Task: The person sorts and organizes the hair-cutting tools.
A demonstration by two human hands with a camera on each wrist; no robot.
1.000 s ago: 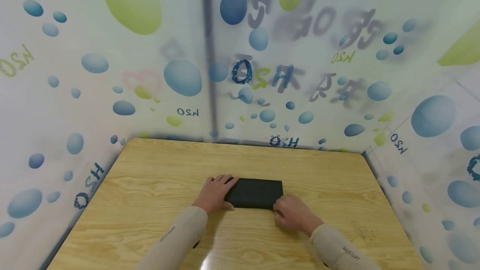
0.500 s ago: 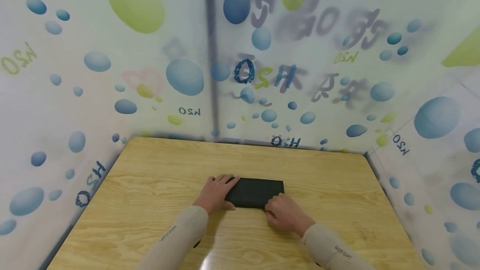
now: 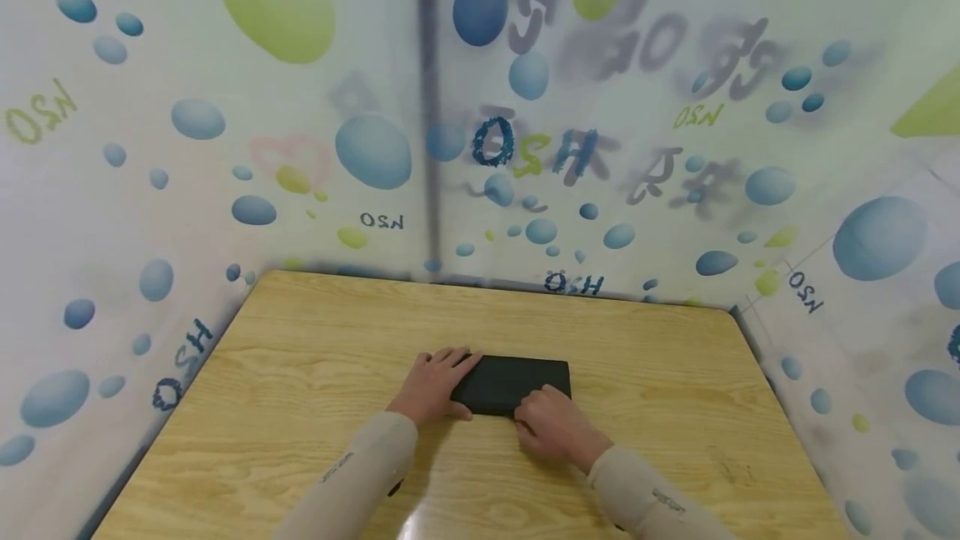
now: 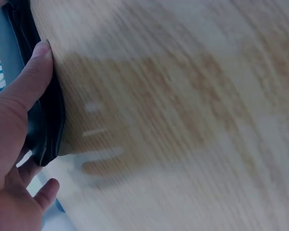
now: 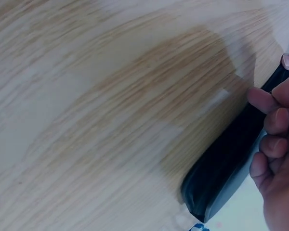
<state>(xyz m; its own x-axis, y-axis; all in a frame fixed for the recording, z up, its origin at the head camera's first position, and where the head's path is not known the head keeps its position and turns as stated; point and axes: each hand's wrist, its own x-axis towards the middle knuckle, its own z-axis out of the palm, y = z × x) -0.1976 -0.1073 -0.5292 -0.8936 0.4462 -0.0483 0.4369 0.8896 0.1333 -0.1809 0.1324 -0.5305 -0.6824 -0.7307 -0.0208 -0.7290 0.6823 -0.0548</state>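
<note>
A flat black leather-like zip pouch (image 3: 495, 380) lies on the wooden table, its long side facing me. My left hand (image 3: 431, 386) holds its left end, thumb on the near edge and fingers spread over the top and far side. In the left wrist view a zipper seam runs along the edge of the pouch (image 4: 50, 113) beside the thumb. My right hand (image 3: 557, 426) is at the near edge, right of the middle, fingers curled and thumb pinching at the zipper line. The zipper pull itself is hidden by the fingers. The right wrist view shows the pouch's (image 5: 224, 151) right end sticking out past this hand.
The wooden table (image 3: 337, 323) stretches around the pouch on all sides. White walls (image 3: 637, 190) with blue and green dots and lettering stand along its back and sides.
My right hand has slid left along the pouch's near edge, from its right corner towards the middle. The left hand and pouch have stayed in place; the head view has shifted slightly.
</note>
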